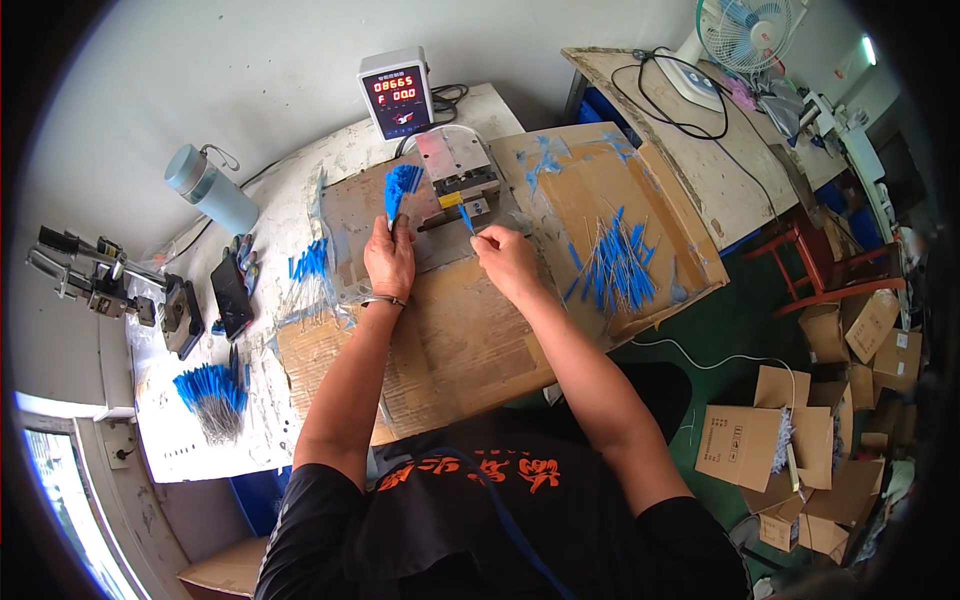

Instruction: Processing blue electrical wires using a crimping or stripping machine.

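Observation:
My left hand [390, 262] is closed around a bundle of thin pieces with blue ends [402, 184], blue ends up. Between the pinched fingers of my right hand [505, 260] is a single blue-ended piece [466, 217], its tip at the front of a small metal machine [457, 165] with a yellow label. Whether the tip touches the machine I cannot tell. To the right, a loose pile of blue-ended wires [622, 262] lies on cardboard. More blue-ended wires [308, 268] lie left of my left hand, and a thick bunch [212, 398] rests at the table's left.
Behind the machine stands a counter box [395, 92] with red digits. A light blue flask [211, 190], a dark phone-like slab [232, 295] and a metal clamp fixture [100, 275] are on the left. A fan [748, 35] stands far right; open cartons [745, 447] crowd the floor.

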Tool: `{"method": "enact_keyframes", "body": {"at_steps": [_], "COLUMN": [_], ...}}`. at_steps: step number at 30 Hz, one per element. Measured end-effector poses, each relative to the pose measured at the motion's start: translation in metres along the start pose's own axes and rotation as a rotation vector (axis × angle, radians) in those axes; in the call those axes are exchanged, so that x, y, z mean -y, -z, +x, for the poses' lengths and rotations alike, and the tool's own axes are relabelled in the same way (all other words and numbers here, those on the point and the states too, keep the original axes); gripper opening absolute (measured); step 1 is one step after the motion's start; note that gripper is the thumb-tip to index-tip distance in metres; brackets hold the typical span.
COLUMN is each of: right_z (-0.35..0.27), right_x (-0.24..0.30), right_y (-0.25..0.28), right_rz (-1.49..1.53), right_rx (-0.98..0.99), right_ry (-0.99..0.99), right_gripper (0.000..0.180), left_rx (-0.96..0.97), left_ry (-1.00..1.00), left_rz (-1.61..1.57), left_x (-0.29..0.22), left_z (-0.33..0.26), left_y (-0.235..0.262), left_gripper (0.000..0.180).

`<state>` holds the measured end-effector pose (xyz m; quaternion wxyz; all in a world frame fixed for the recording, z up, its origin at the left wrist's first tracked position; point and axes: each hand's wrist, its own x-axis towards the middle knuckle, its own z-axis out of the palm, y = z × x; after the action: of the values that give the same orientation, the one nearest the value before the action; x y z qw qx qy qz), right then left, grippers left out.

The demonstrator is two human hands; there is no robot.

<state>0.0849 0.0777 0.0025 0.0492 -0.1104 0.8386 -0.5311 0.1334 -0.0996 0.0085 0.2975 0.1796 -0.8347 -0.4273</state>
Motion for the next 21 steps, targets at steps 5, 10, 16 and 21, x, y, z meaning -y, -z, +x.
{"method": "enact_keyframes", "body": {"at_steps": [5,10,16,21], "right_z": [0.003,0.002,0.004,-0.018], "right_x": [-0.002,-0.001,0.005,0.001], "right_y": [-0.002,-0.003,-0.005,0.017], "right_rz": [-0.010,0.022,0.030,0.038], "right_rx": [-0.001,0.002,-0.026,-0.019], "right_ry": [-0.005,-0.028,0.003,0.009], "right_gripper": [0.020,0.020,0.021,0.018], "left_rx": [0.013,0.056,0.061,0.122], "left_ry": [-0.008,0.007,-0.074,-0.082], "left_rz": [0.017,0.046,0.177,0.203], "left_x": [-0.001,-0.002,0.004,0.007], "left_z": [0.000,0.000,0.000,-0.001], "left_y": [0.001,0.000,-0.002,-0.002], "left_gripper": [0.021,0.019,0.023,0.015]}}
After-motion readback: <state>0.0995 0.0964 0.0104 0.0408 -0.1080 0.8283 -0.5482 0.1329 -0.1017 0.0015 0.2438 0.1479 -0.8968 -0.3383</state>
